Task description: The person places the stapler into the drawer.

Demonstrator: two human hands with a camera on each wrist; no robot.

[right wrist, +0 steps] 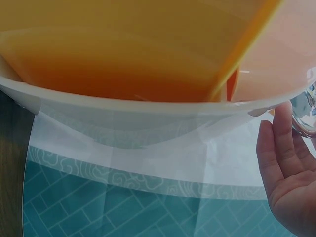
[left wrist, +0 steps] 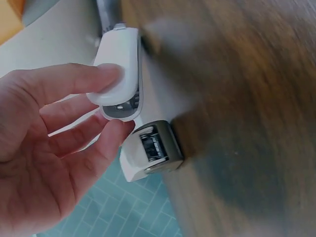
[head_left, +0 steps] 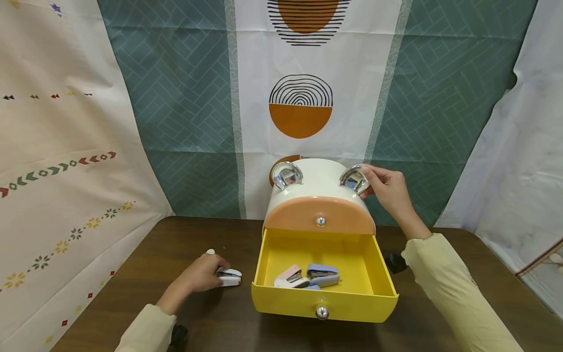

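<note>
My left hand [head_left: 203, 273] [left wrist: 59, 128] pinches a white stapler [head_left: 230, 280] [left wrist: 118, 64] between thumb and fingers, low over the table left of the drawer box. Just past the fingers is a second stapler, white and grey [left wrist: 150, 150], mostly hidden behind the hand in the head view. My right hand [head_left: 388, 189] [right wrist: 291, 173] grips the right silver ear [head_left: 355, 180] on top of the white drawer box [head_left: 318, 178]. Its yellow drawer [head_left: 360, 305] is pulled out, and several staplers, including a lilac one [head_left: 324, 281] and a pink one [head_left: 290, 273], lie inside.
Above the yellow drawer is a peach drawer [head_left: 290, 215], closed, with a silver knob. The left silver ear [head_left: 287, 175] is untouched. Under everything lies a dark wooden table [head_left: 176, 244]. Patterned cloth [head_left: 189, 98] hangs behind and at both sides.
</note>
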